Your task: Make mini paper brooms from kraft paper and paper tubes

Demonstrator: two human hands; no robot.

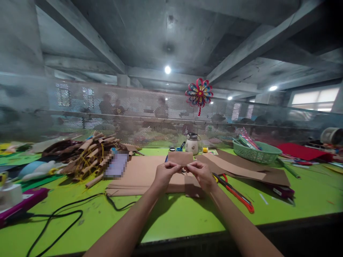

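Note:
My left hand [164, 175] and my right hand [201, 174] are raised above the green table [174, 217], side by side. Both pinch the lower edge of a small brown paper piece [180, 157], which stands upright between them. Fingers of each hand are closed on the paper. Under the hands lies a stack of brown paper sheets [139, 175]. Red-handled scissors [235, 194] lie just right of my right hand.
A heap of rolled brown paper tubes [89, 157] sits at the left, a black cable [66, 214] runs across the front. A green basket [255, 151], a white jar [192, 144], red paper [302, 151] and a mesh screen [160, 114] stand behind. A paper flower [199, 93] hangs above.

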